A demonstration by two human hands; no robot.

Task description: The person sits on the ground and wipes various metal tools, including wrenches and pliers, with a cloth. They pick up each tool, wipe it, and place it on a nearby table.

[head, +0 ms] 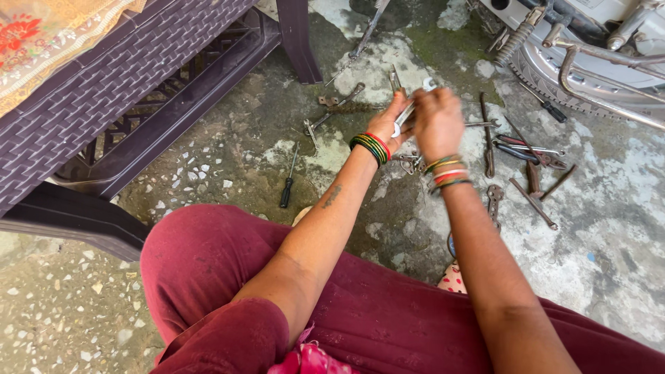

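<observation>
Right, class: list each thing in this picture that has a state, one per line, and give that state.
Left hand: closed on spanner.
Right hand: closed on spanner.
Spanner: held off the floor by both hands.
Screwdriver: lying flat, untouched.
Pliers: lying on floor, shut.
Wheel: upright, partly out of view.

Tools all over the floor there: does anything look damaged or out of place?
Yes. The tools lie strewn straight on the cracked, stained concrete floor, not in any box, and several look rusty. A screwdriver lies apart near the plastic chair. Both the left hand and right hand hold a metal wrench.
</observation>
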